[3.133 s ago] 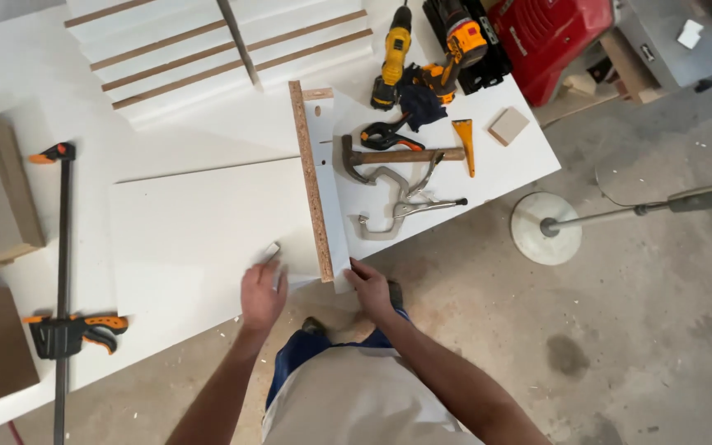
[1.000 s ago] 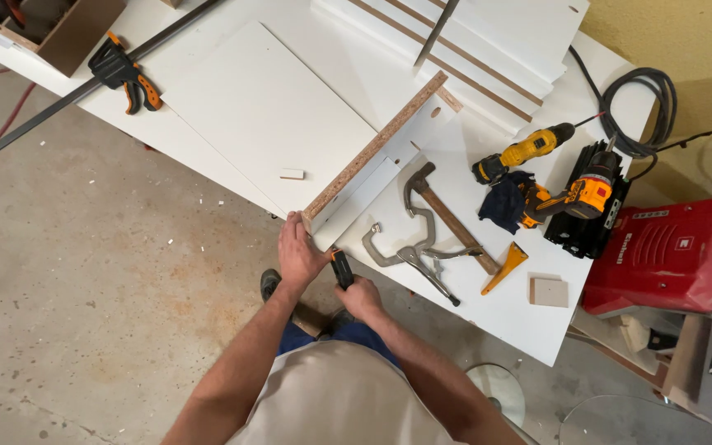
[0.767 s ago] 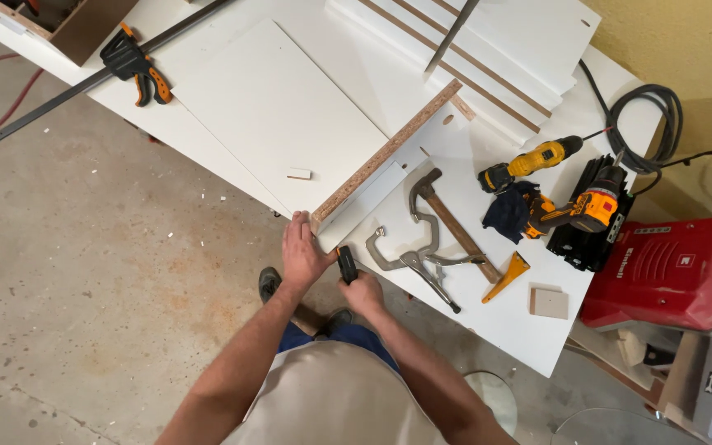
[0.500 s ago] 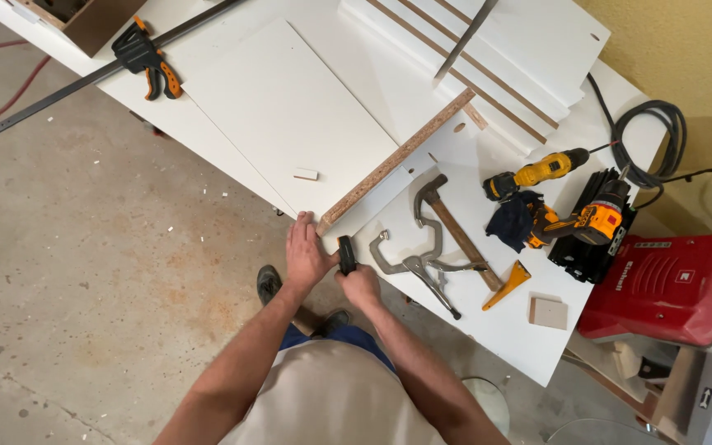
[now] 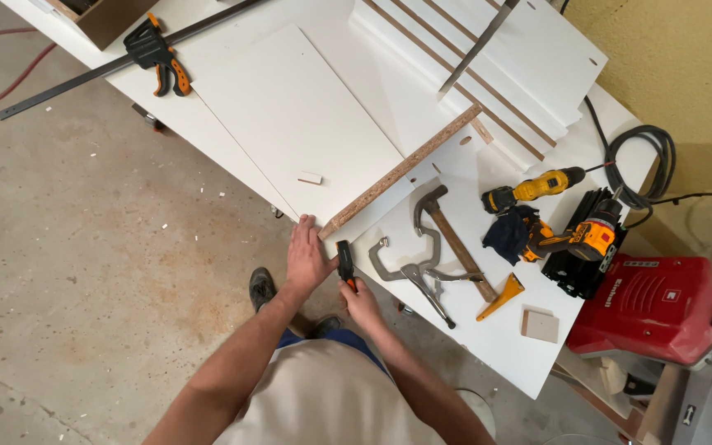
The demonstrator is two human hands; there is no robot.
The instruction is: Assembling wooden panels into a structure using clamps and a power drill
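Observation:
My left hand [image 5: 305, 257] lies flat on the near corner of a white panel [image 5: 294, 124], right beside the end of an upright chipboard strip [image 5: 405, 169] that runs diagonally along the panel's edge. My right hand [image 5: 362, 302] grips a small black and orange tool [image 5: 345, 262] close to the strip's near end, at the front edge of the white workbench [image 5: 496, 346]. A small white block [image 5: 310, 178] rests on the panel.
Locking clamp pliers [image 5: 409, 272], a hammer [image 5: 447, 235], an orange wedge [image 5: 502, 297] and a small wood square [image 5: 541, 325] lie to the right. Two yellow drills [image 5: 537, 189], a red case [image 5: 661, 309], a bar clamp [image 5: 154, 51], stacked white panels [image 5: 488, 58], concrete floor on the left.
The view has shifted and turned since the oldest frame. Over the last second my hands stay at the panel's near corner, my right hand holding the small tool; little else moves.

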